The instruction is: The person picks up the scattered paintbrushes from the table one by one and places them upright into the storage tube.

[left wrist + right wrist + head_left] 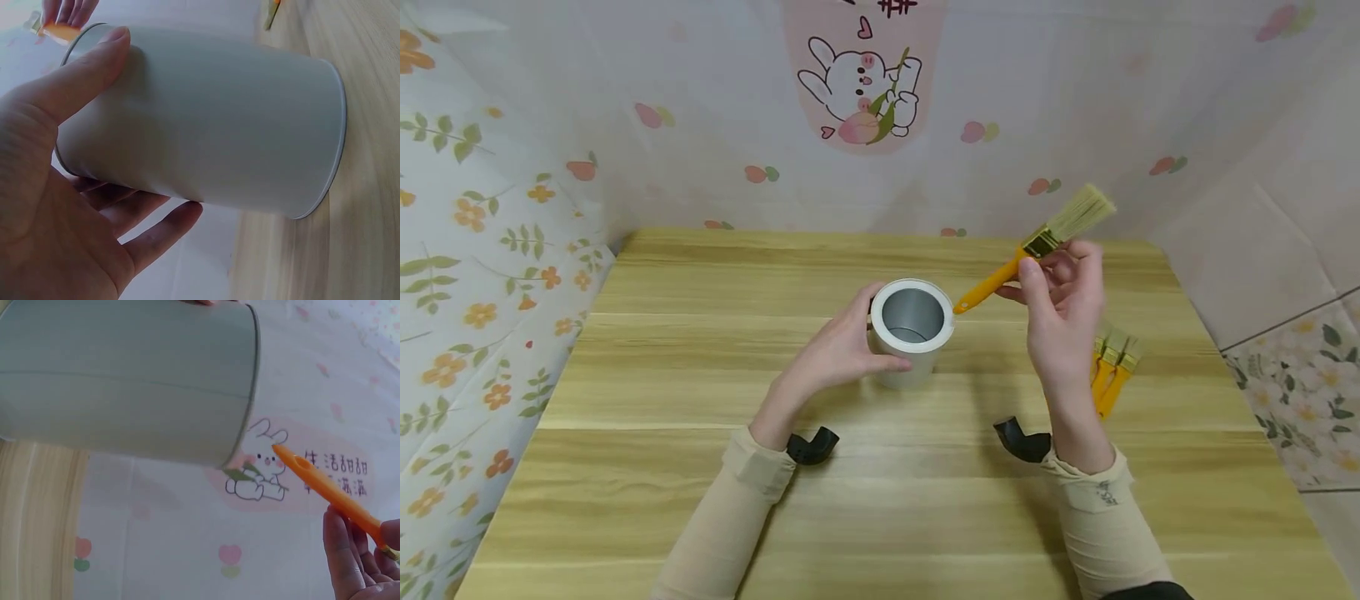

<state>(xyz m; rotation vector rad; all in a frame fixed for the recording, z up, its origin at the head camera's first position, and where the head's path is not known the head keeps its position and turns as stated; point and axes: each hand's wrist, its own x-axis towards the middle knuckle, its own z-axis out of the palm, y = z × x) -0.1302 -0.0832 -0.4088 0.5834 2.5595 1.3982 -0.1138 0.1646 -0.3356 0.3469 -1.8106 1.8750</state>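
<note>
A pale, fruit-printed backdrop (700, 100) rises along the far side of a wood-grain worktop (685, 375); a rabbit print (865, 87) sits at its centre; cream sleeves (730, 517) reach in from the near edge, one at left, one at right; the left hand (842, 342) grasps a pale canister (917, 367) from its left side, thumb across the near wall and fingers around the other side; the canister is upright at mid-worktop, its open mouth showing a grey interior; the right hand (1063, 321), to the right, pinches a yellow-handled paintbrush (1041, 242), bristles angled up to the far right, handle end just beside the canister's rim; spare brushes (1105, 377), partly hidden by that forearm, lie at right, bristles toward the far side; black curved pieces (812, 447) jut inward beside both wrists.
</note>
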